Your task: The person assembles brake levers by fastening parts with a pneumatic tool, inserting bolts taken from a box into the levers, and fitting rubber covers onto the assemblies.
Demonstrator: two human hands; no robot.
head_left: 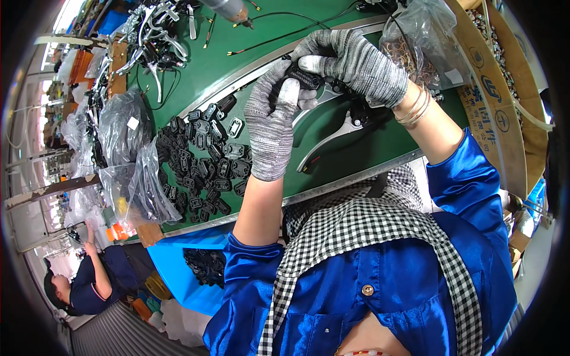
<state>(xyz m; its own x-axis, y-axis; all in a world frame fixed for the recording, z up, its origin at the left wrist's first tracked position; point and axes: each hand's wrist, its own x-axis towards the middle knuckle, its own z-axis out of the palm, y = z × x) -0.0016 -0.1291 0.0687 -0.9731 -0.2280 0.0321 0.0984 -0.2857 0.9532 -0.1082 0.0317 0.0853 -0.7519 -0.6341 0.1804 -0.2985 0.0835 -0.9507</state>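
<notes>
Both my hands wear grey knitted gloves and meet over the far middle of the bench. My left hand (270,121) grips a small black oblong part (305,77), its thumb pressed against the near side. Closed in a pinch, my right hand (362,65) has its thumb and fingertips at the upper edge of that same part; its exact grip is partly hidden. Just below the hands lies a brake lever (332,135) with a silver blade and black body. Left of my left hand spreads a heap of similar-looking small black parts (202,151).
A power screwdriver tip (244,22) hangs above the green bench. More brake levers (155,44) pile at far left, beside clear plastic bags (124,127). At right are a bag of copper-coloured rings (412,65) and a cardboard box (496,113). A blue bin (172,264) stands below; another person (98,279) works at left.
</notes>
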